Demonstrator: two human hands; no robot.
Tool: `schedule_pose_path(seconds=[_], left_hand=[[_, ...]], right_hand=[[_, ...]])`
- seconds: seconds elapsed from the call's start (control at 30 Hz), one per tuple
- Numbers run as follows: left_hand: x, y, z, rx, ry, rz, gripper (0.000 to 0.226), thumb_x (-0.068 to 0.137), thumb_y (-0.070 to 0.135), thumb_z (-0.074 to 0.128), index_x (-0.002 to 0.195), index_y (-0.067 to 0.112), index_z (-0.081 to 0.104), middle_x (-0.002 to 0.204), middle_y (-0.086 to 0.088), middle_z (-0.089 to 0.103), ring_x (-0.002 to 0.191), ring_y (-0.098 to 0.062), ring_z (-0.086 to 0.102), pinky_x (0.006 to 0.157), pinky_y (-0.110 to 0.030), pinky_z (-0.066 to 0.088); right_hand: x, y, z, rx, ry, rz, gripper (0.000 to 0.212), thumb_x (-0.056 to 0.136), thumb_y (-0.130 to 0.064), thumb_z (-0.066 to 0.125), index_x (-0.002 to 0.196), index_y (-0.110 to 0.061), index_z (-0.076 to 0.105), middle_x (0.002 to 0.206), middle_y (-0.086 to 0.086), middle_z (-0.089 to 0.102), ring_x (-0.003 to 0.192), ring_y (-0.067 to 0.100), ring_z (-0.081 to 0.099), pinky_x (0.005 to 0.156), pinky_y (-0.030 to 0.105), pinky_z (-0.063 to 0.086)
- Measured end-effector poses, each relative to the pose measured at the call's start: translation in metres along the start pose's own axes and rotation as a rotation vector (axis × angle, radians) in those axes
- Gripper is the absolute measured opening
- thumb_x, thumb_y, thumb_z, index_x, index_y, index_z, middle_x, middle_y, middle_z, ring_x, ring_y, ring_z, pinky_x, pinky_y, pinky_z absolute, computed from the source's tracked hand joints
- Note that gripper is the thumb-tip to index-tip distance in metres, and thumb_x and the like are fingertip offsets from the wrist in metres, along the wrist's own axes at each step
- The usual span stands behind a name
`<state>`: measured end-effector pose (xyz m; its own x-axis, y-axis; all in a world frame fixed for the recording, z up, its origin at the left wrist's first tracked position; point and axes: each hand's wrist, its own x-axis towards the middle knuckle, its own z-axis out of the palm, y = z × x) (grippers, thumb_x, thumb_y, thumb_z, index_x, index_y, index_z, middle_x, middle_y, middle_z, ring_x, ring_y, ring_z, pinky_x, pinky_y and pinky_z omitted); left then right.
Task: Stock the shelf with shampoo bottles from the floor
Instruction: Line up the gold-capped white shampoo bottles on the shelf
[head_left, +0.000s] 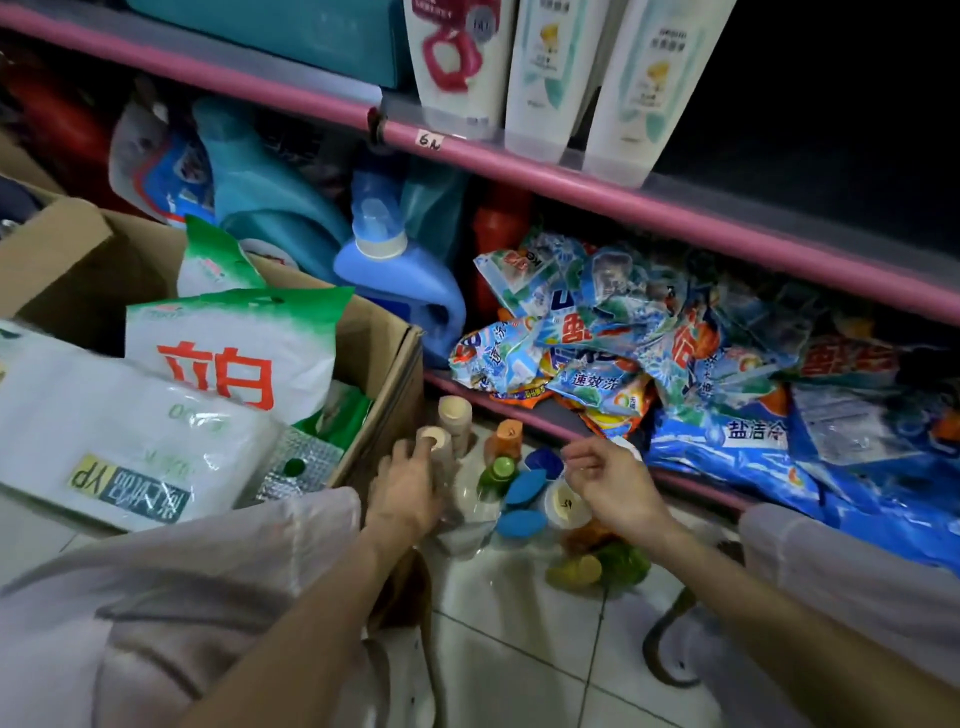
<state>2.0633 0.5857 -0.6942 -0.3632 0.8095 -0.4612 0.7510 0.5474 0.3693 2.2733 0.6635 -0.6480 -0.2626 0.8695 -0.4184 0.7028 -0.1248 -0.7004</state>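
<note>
Here the left hand (410, 486) grips a beige-capped bottle (435, 441) on the floor (519, 623); the right hand (608, 480) hovers, fingers loosely curled, empty. Likely light, rigid, slick plastic. Body grip safest.

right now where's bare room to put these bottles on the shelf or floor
Upper shelf: bare stretch right of the white tubes. Floor tiles near the person, between the forearms, are bare. Crowded: the bottle cluster between the cardboard box and detergent bags filling the lower shelf.

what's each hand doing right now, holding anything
Left hand: fingers curled round a beige-capped bottle on the floor.
Right hand: holds nothing, fingers loosely curled above the bottles.
</note>
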Motion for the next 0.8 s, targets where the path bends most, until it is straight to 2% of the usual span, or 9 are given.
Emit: schedule_pose_path(seconds=[0.07,0.17,0.27,0.4,0.47,0.53,0.67,0.73,0.8], left_hand=[[0.010,-0.003,0.003,-0.029,0.012,-0.007,0.073,0.080,0.023,0.066,0.143,0.024,0.029,0.140,-0.009,0.034,0.123,-0.034,0.043,0.104,-0.044,0.037],[0.028,-0.003,0.010,-0.036,0.014,0.003,0.074,0.082,0.017,0.064,0.145,0.030,0.026,0.150,-0.003,0.023,0.127,-0.033,0.039,0.107,-0.043,0.035],[0.049,-0.004,0.020,0.015,-0.005,0.028,0.074,0.086,0.016,0.059,0.147,0.032,0.021,0.155,0.001,0.014,0.129,-0.031,0.036,0.110,-0.043,0.032],[0.068,-0.007,0.029,0.057,-0.043,0.054,0.073,0.081,0.018,0.063,0.143,0.032,0.027,0.149,0.001,0.024,0.123,-0.029,0.038,0.106,-0.041,0.034],[0.074,-0.010,0.031,0.084,-0.051,0.041,0.072,0.081,0.016,0.063,0.142,0.033,0.028,0.144,-0.001,0.028,0.122,-0.028,0.039,0.102,-0.040,0.037],[0.076,-0.014,0.034,0.087,-0.064,0.010,0.066,0.086,0.018,0.059,0.142,0.033,0.028,0.142,-0.004,0.031,0.123,-0.028,0.040,0.099,-0.038,0.038],[0.071,-0.014,0.039,-0.036,-0.101,-0.064,0.054,0.090,0.024,0.060,0.139,0.025,0.034,0.137,-0.007,0.041,0.120,-0.026,0.047,0.091,-0.026,0.037],[0.068,-0.011,0.035,-0.009,-0.107,-0.054,0.053,0.088,0.020,0.063,0.135,0.020,0.039,0.133,-0.008,0.043,0.116,-0.026,0.051,0.088,-0.027,0.040],[0.064,-0.008,0.027,0.036,-0.097,-0.065,0.046,0.089,0.018,0.061,0.132,0.017,0.044,0.133,-0.008,0.046,0.118,-0.027,0.053,0.093,-0.031,0.043]], right_hand=[[0.012,0.003,0.013,-0.089,-0.003,-0.008,0.025,0.088,-0.007,0.059,0.112,-0.011,0.064,0.109,0.001,0.066,0.102,0.014,0.061,0.091,0.024,0.047],[0.035,-0.004,0.037,-0.229,-0.078,-0.094,0.030,0.090,-0.017,0.057,0.120,-0.017,0.060,0.120,0.002,0.062,0.112,0.020,0.058,0.097,0.035,0.046],[0.063,-0.020,0.064,-0.365,-0.135,-0.228,0.037,0.091,-0.018,0.053,0.128,-0.021,0.053,0.129,0.004,0.053,0.119,0.024,0.050,0.097,0.035,0.042],[0.099,-0.038,0.095,-0.493,-0.210,-0.393,0.057,0.091,-0.008,0.051,0.143,-0.026,0.037,0.147,-0.002,0.035,0.129,0.026,0.041,0.102,0.045,0.042],[0.116,-0.043,0.106,-0.599,-0.275,-0.434,0.064,0.091,-0.008,0.051,0.148,-0.027,0.029,0.152,-0.002,0.028,0.133,0.026,0.035,0.106,0.044,0.038],[0.128,-0.045,0.116,-0.711,-0.290,-0.449,0.065,0.092,-0.011,0.052,0.149,-0.026,0.027,0.152,0.000,0.027,0.133,0.027,0.032,0.107,0.041,0.037],[0.134,-0.042,0.128,-0.797,-0.239,-0.365,0.068,0.086,-0.005,0.062,0.144,-0.020,0.031,0.145,0.008,0.031,0.124,0.032,0.044,0.096,0.043,0.046],[0.133,-0.040,0.129,-0.843,-0.253,-0.338,0.072,0.083,-0.001,0.064,0.143,-0.019,0.029,0.143,0.010,0.034,0.123,0.033,0.047,0.093,0.043,0.046],[0.128,-0.037,0.123,-0.843,-0.238,-0.357,0.067,0.086,-0.003,0.061,0.142,-0.020,0.029,0.140,0.010,0.038,0.121,0.033,0.050,0.090,0.043,0.047]])
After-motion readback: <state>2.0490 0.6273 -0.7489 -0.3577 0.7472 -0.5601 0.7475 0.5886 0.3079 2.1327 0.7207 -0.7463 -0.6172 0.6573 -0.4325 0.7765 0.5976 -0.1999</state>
